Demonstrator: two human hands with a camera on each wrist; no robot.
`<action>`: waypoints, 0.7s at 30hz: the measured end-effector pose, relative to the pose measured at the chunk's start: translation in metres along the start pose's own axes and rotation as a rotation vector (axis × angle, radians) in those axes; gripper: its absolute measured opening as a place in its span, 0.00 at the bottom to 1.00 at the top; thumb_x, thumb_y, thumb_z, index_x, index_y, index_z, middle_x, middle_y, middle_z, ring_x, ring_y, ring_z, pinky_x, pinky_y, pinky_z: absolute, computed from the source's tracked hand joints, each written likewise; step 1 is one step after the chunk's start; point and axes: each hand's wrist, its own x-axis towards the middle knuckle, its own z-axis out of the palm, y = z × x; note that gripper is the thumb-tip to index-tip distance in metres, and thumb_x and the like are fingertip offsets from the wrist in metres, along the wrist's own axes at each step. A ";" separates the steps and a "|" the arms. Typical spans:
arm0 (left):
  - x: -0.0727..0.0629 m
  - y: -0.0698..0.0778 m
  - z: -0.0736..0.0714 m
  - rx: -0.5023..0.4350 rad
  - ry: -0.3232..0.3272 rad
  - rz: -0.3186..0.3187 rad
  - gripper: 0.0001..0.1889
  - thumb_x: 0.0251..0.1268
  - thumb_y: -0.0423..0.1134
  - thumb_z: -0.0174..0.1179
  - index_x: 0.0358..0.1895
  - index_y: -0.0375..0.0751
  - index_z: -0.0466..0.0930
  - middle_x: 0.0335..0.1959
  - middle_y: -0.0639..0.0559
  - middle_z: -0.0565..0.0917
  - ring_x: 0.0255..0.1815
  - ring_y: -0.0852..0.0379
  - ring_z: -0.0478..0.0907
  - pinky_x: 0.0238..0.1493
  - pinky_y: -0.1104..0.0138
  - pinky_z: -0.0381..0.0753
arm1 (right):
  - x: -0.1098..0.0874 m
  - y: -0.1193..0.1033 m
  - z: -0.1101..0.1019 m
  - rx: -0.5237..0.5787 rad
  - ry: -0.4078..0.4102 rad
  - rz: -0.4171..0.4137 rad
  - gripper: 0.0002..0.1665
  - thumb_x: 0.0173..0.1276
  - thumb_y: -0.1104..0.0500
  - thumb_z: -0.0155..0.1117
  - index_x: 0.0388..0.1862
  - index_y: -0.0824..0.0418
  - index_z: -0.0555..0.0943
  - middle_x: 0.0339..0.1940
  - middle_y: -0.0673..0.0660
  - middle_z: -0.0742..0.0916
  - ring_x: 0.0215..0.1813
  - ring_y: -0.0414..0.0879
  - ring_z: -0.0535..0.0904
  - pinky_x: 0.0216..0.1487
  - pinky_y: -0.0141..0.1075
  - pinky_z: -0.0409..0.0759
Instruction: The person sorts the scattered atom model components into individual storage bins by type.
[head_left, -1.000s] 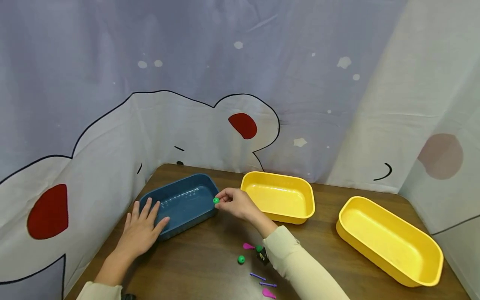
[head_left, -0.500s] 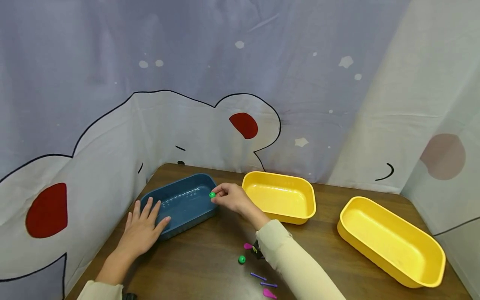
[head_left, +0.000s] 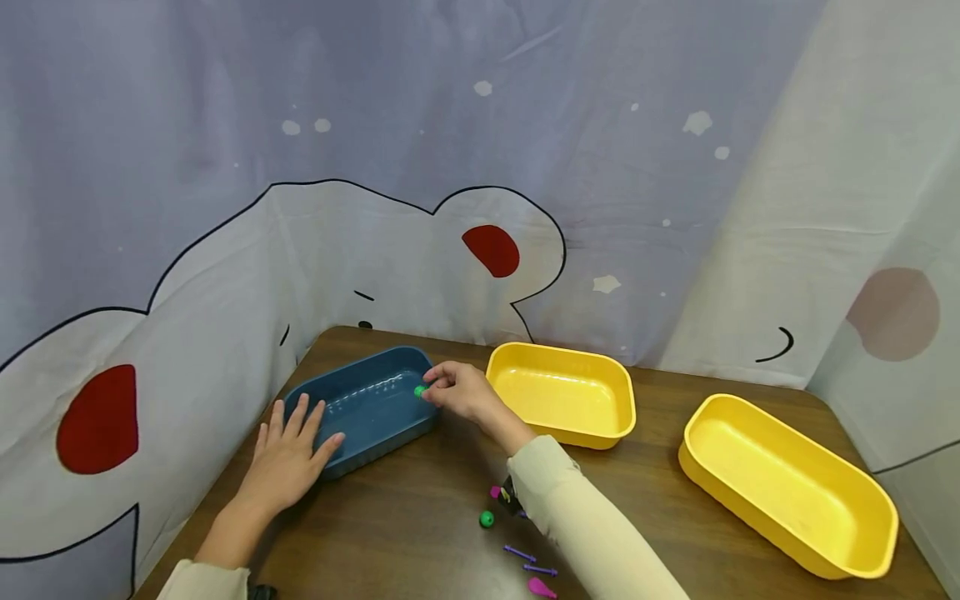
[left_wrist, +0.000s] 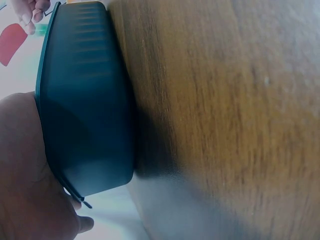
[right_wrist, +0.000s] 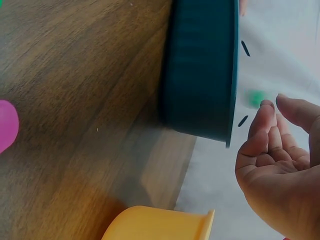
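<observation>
A small green bead is at the right end of the blue bin, right by the fingertips of my right hand. In the right wrist view the bead is a blur just off the fingertips, with the thumb spread from the forefinger. My left hand rests on the bin's near left rim, fingers straight and spread over the edge. From the left wrist, the bin's outer wall hides most of those fingers.
Another green bead, two purple pins and a pink drop-shaped piece lie on the wooden table. One yellow bin stands at the back, a second yellow bin to the right. Printed cloth hangs behind.
The right hand has moved slightly left and up over the blue bin's right end, and its fingers have parted from the green bead. My left hand stays on the rim.
</observation>
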 end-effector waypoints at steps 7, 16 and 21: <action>0.000 0.003 -0.001 -0.002 -0.003 -0.001 0.43 0.78 0.64 0.44 0.80 0.34 0.51 0.81 0.28 0.45 0.79 0.26 0.25 0.71 0.27 0.35 | -0.002 -0.002 -0.001 -0.005 -0.007 0.004 0.13 0.69 0.59 0.70 0.51 0.58 0.84 0.35 0.50 0.86 0.38 0.46 0.81 0.50 0.37 0.84; -0.001 0.004 -0.002 -0.008 0.006 0.000 0.42 0.78 0.64 0.44 0.80 0.34 0.51 0.81 0.28 0.45 0.80 0.26 0.26 0.72 0.28 0.36 | -0.007 0.001 -0.007 -0.035 -0.012 -0.018 0.11 0.70 0.57 0.69 0.49 0.55 0.84 0.35 0.50 0.86 0.39 0.46 0.81 0.49 0.36 0.84; -0.002 0.004 -0.003 -0.006 0.004 -0.004 0.43 0.78 0.64 0.43 0.80 0.33 0.50 0.81 0.27 0.45 0.79 0.26 0.26 0.72 0.28 0.37 | -0.010 0.003 -0.011 -0.040 -0.019 -0.023 0.10 0.70 0.59 0.69 0.49 0.56 0.84 0.34 0.50 0.86 0.39 0.47 0.81 0.47 0.36 0.83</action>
